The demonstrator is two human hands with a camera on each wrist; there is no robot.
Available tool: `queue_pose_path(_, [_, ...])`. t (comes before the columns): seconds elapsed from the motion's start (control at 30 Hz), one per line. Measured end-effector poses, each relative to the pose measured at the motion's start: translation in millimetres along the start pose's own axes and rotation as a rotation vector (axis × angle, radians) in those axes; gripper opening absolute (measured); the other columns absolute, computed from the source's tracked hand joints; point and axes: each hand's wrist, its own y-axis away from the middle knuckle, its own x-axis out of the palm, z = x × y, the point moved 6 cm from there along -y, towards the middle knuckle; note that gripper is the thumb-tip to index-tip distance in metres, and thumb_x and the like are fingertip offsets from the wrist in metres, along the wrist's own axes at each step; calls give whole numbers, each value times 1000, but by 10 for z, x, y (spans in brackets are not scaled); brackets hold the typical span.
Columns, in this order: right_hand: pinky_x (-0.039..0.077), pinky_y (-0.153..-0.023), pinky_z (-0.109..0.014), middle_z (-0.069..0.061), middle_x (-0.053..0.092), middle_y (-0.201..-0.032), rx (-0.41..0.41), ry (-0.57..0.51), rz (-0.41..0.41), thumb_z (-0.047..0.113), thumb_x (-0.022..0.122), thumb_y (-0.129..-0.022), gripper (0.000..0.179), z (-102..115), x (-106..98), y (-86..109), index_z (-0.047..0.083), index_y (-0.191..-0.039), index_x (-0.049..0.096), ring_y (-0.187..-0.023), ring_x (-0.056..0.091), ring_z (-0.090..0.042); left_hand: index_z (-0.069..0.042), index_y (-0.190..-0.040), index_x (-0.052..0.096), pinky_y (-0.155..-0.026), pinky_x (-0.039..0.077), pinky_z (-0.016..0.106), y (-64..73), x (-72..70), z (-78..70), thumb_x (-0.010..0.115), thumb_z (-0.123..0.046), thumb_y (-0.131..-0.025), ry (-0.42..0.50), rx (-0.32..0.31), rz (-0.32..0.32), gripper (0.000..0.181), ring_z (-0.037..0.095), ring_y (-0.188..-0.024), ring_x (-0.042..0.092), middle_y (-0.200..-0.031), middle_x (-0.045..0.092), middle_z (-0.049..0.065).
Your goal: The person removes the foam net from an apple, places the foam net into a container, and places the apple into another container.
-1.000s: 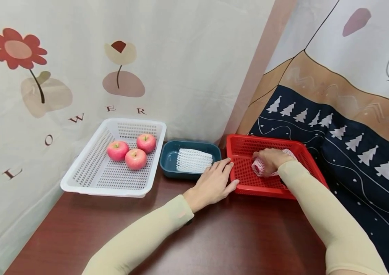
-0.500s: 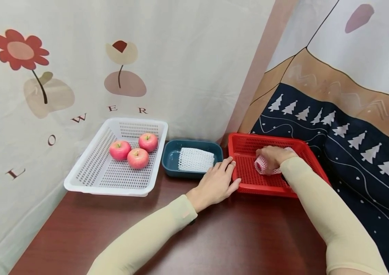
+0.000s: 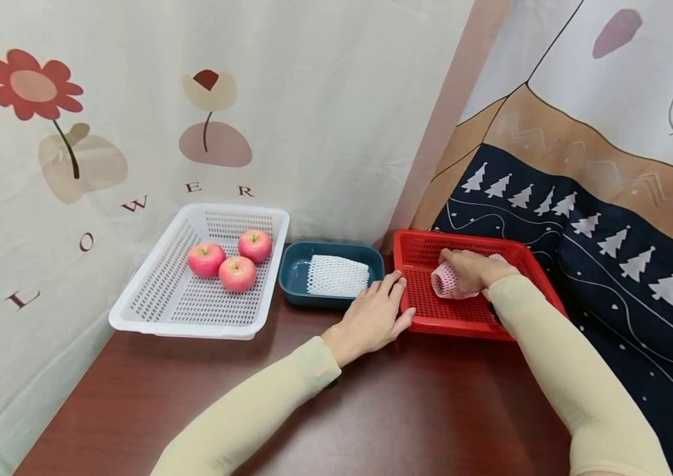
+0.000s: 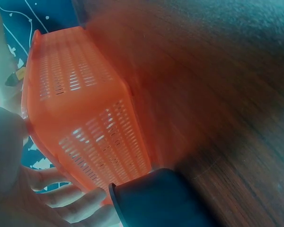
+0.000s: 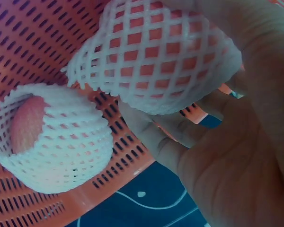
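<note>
My right hand (image 3: 472, 270) grips an apple in a white foam net sleeve (image 5: 156, 56) inside the red basket (image 3: 432, 324). Thumb and fingers curl around the net, whose gathered end points left in the head view. A second netted apple (image 5: 61, 146) lies beside it in the basket, red skin showing through the sleeve's mouth; in the head view the hand mostly covers it. My left hand (image 3: 370, 318) rests on the basket's left rim with fingers loosely extended. Its fingertips also reach the edge of the dark teal tray (image 3: 295, 299).
In the teal tray lies a flat white foam net (image 3: 338, 276). To its left stands a white basket (image 3: 134, 311) holding three bare apples (image 3: 237, 274). The containers line up along the curtain (image 3: 336, 132) at the back of the brown table (image 3: 408, 410).
My right hand has shifted the netted apple slightly left and back inside the red basket. My left hand stays at the rim.
</note>
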Motion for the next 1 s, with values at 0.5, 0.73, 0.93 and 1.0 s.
queue_pose_path(0.5, [62, -116, -69, -24, 69, -140, -5, -62, -64, 16, 98, -84, 80, 145, -147, 135, 5, -154, 60, -122, 70, -39, -11, -177, 48, -126, 60, 56, 0, -1, 14, 53, -55, -119, 18, -9, 9, 73, 34, -155, 63, -187, 44, 11])
queue_pose_path(0.73, [63, -112, -73, -25, 67, -147, 6, -85, -77, 19, 98, -85, 84, 194, -163, 189, 10, -159, 60, -127, 68, -42, -11, -176, 48, -127, 59, 56, -1, -6, 8, 53, -55, -119, 22, -14, 13, 72, 33, -154, 64, -187, 43, 11])
queue_pose_path(0.93, [59, -116, -77, -25, 67, -157, -12, -107, -86, 21, 99, -85, 88, 275, -165, 243, 13, -164, 59, -135, 66, -47, -11, -176, 48, -126, 59, 57, 6, -3, 6, 56, -54, -119, 35, -22, 16, 72, 33, -155, 63, -187, 42, 10])
queue_pose_path(1.0, [58, -117, -78, -25, 66, -160, -14, -112, -91, 22, 99, -85, 89, 300, -171, 261, 13, -164, 59, -136, 66, -48, -12, -176, 49, -126, 60, 56, 5, -6, 7, 56, -54, -119, 35, -22, 11, 72, 33, -154, 63, -187, 43, 10])
